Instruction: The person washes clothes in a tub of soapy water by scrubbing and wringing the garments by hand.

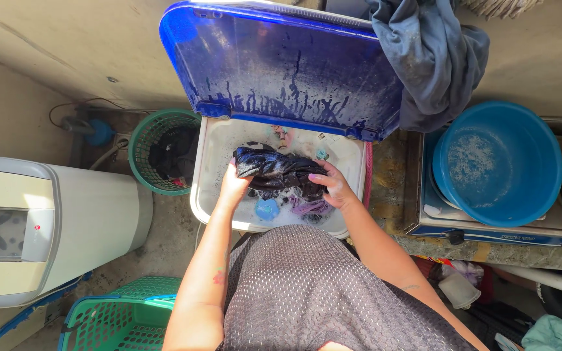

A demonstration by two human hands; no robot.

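Observation:
A wet dark garment point(274, 170) lies bunched over the open tub of a white top-loading washer point(211, 156), whose blue translucent lid point(281, 65) stands raised behind it. My left hand point(234, 185) grips the garment's left end. My right hand point(334, 185) presses on its right end, fingers curled over the cloth. Soapy water, a purple cloth point(308, 208) and a light blue round part point(267, 209) show under the garment inside the tub.
A green round basket point(143, 146) with dark clothes stands left of the washer. A white and grey machine point(47, 227) sits at the far left, a green laundry basket point(121, 318) below it. At right sits a blue basin point(499, 162); a grey-blue cloth point(434, 58) hangs beside the lid.

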